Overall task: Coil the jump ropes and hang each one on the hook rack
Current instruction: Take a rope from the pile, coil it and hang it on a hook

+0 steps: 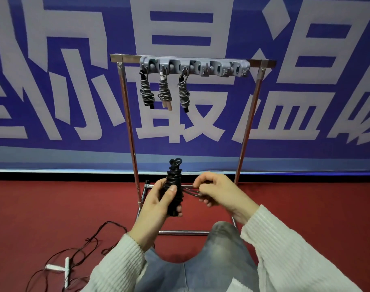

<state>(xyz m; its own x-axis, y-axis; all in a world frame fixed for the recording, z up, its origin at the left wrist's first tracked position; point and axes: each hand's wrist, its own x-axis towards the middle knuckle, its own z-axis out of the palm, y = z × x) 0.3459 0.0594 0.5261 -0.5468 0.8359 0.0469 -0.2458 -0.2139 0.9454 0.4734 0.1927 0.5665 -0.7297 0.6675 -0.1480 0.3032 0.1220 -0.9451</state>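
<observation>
Holding the black jump rope point(175, 187) upright in front of the hook rack point(194, 67), we kept our left hand point(158, 202) wrapped around its bundled coil, thumb pressed across the windings. Our right hand point(217, 191), just beside it, pinched the loose strands running sideways off the coil. The bundle's long axis pointed up toward the rack, which stood beyond and above both hands. Three coiled ropes point(164, 91) hung from the rack's left hooks; those to their right looked free. Another rope point(78, 256) lay uncoiled on the floor, nearer our left hand.
</observation>
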